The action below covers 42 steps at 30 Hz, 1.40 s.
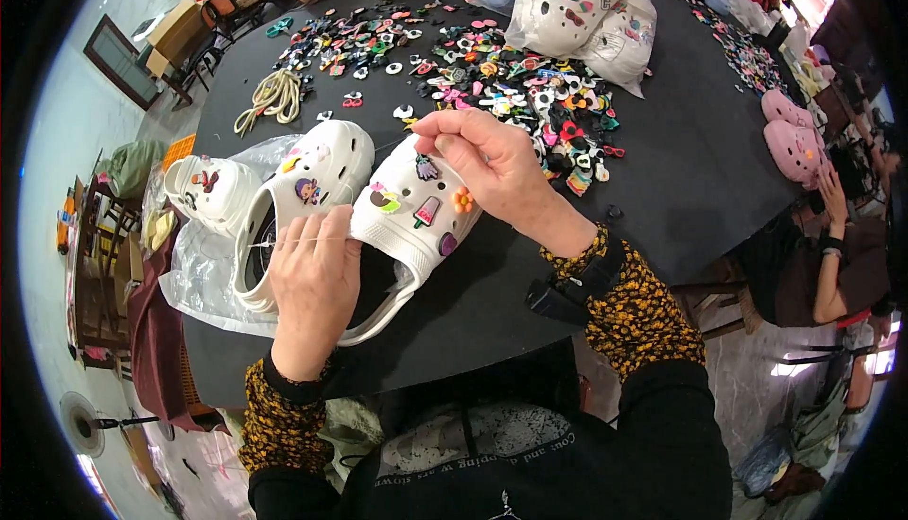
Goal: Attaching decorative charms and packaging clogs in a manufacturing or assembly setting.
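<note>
A white clog with several colourful charms on its upper lies tilted before me, its toe pointing away. My left hand is closed beside its opening, fingers curled; what they grip is hidden. Across those fingers runs a thin pale strand. Over the clog's toe, next to a dark charm, my right hand has thumb and forefinger brought together; anything between them is too small to make out. A second decorated white clog lies just left of my left hand.
Loose charms are heaped across the black table. A coil of pale cord lies at the left. Another white clog rests on clear plastic. Bagged clogs stand behind; a co-worker's hand touches pink clogs.
</note>
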{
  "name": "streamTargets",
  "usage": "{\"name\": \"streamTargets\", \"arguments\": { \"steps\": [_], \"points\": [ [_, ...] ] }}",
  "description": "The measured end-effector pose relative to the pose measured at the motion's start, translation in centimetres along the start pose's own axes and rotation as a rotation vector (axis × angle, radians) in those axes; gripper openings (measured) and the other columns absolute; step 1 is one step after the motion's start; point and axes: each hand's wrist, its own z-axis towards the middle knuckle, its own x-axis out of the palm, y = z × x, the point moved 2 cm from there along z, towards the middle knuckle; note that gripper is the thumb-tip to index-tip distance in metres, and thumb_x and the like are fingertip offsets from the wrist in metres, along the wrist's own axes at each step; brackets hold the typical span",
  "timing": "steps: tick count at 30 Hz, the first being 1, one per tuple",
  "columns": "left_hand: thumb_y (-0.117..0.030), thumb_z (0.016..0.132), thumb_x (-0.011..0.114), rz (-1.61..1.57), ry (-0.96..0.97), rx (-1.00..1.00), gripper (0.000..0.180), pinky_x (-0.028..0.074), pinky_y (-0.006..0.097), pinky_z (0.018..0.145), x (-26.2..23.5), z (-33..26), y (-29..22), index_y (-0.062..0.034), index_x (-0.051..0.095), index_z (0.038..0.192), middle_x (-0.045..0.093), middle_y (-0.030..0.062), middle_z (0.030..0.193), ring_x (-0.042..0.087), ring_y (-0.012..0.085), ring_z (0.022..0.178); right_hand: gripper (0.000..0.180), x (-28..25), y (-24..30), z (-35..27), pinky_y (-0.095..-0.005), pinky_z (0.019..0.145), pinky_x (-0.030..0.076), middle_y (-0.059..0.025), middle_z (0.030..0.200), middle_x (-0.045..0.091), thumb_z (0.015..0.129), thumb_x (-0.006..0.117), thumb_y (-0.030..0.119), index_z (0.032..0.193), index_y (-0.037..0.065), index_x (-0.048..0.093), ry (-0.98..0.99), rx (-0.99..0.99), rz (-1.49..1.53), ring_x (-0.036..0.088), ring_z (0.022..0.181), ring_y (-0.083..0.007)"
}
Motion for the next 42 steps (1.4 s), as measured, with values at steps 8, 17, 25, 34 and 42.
{"name": "streamTargets", "arguments": {
  "steps": [8,17,25,34,42],
  "points": [
    [-0.004,0.074,0.065,0.034,-0.041,0.068,0.031,0.043,0.038,0.067,0.2,-0.2,-0.4,-0.0019,0.055,0.104,0.056,0.0097,0.081,0.055,0.0268,0.074,0.016,0.6,1.3,0.7,-0.0318,0.073,0.050,-0.0095,0.084,0.067,0.087,0.058,0.005,0.101,0.003,0.065,-0.004,-0.092,-0.095,0.064,0.078,-0.0214],
    [-0.005,0.073,0.066,0.071,-0.076,0.141,0.033,0.041,0.038,0.062,-0.2,-0.5,-1.3,-0.0007,0.054,0.104,0.054,0.0087,0.081,0.053,0.0256,0.070,0.020,4.4,4.3,0.9,-0.0346,0.060,0.044,-0.0054,0.070,0.057,0.079,0.069,0.009,0.098,0.006,0.066,0.176,-0.462,-0.397,0.054,0.066,-0.0223],
    [-0.003,0.070,0.065,0.028,-0.078,0.181,0.029,0.039,0.038,0.060,-0.2,-0.6,-1.7,0.0011,0.055,0.097,0.051,0.0087,0.078,0.049,0.0251,0.068,0.012,5.0,3.8,0.5,-0.0340,0.059,0.044,-0.0042,0.068,0.056,0.077,0.071,0.015,0.081,0.008,0.062,0.105,-0.531,-0.429,0.052,0.065,-0.0227],
    [-0.002,0.070,0.064,0.039,-0.060,0.192,0.028,0.039,0.037,0.060,-0.3,-0.4,-1.6,0.0018,0.055,0.097,0.052,0.0088,0.079,0.049,0.0250,0.067,0.015,5.1,3.8,0.2,-0.0342,0.058,0.042,-0.0039,0.065,0.053,0.076,0.072,0.015,0.083,0.008,0.061,0.120,-0.580,-0.515,0.051,0.061,-0.0222],
    [0.000,0.074,0.064,-0.036,-0.039,0.084,0.032,0.046,0.039,0.068,0.1,0.0,0.1,-0.0004,0.057,0.105,0.059,0.0122,0.084,0.057,0.0295,0.076,0.012,4.2,4.2,0.4,-0.0350,0.063,0.042,-0.0014,0.064,0.054,0.075,0.064,0.015,0.080,0.012,0.055,0.008,-0.633,-0.595,0.056,0.063,-0.0214]
  ]
}}
